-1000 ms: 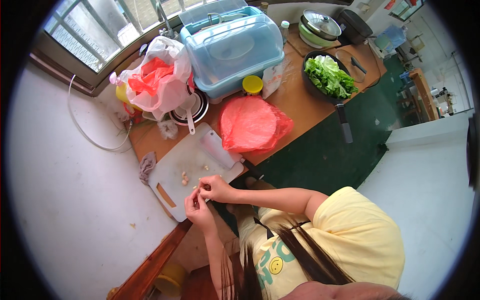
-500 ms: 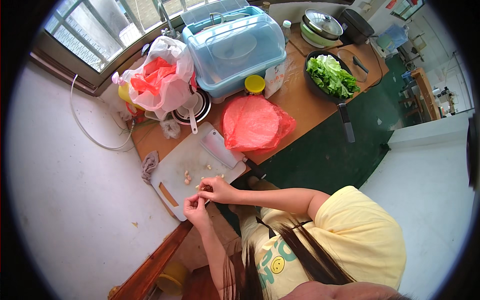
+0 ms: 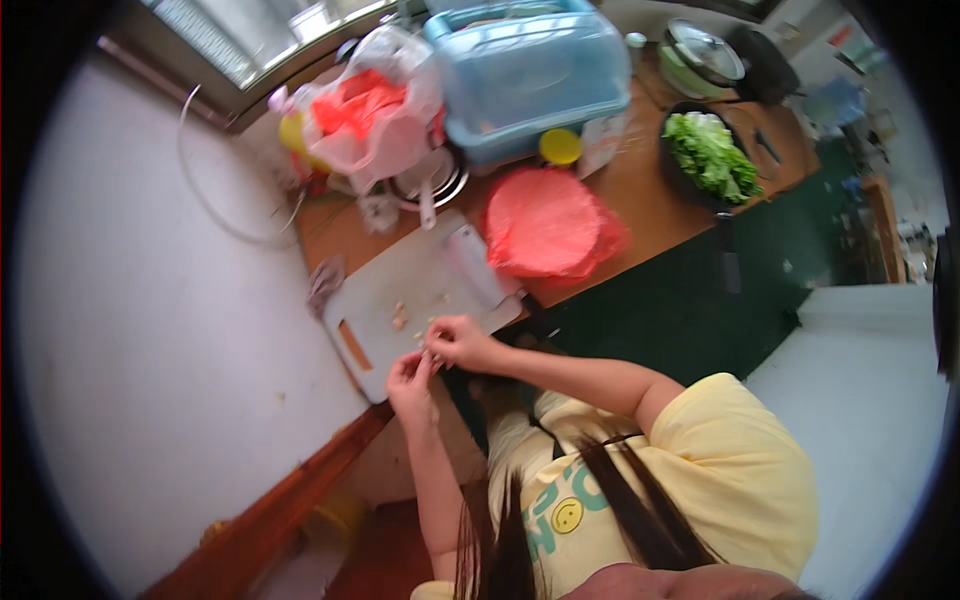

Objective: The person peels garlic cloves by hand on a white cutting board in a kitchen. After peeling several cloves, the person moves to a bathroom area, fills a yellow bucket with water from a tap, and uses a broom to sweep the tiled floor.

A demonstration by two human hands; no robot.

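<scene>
My left hand (image 3: 410, 385) and my right hand (image 3: 457, 342) meet over the near edge of a white cutting board (image 3: 375, 290). The fingertips of both pinch a small piece that looks like a garlic clove, mostly hidden by the fingers. Several garlic cloves (image 3: 400, 316) lie on the board just beyond my hands, some pinkish in their skin, some pale. A cleaver (image 3: 477, 265) rests flat along the board's right side, its dark handle (image 3: 540, 317) sticking out past the table edge.
A red plastic bag (image 3: 550, 225) over something round sits right of the board, before a blue lidded bin (image 3: 535, 85). Leafy greens (image 3: 712, 155) fill a black pan (image 3: 680, 180) farther right. Bags (image 3: 385, 120), a white ladle (image 3: 427, 205) and a rag (image 3: 325, 283) are at left.
The whole view has shifted, so the table and hands sit farther right and higher in the picture. My hands stay together over the board's near edge, the fingers slightly rearranged.
</scene>
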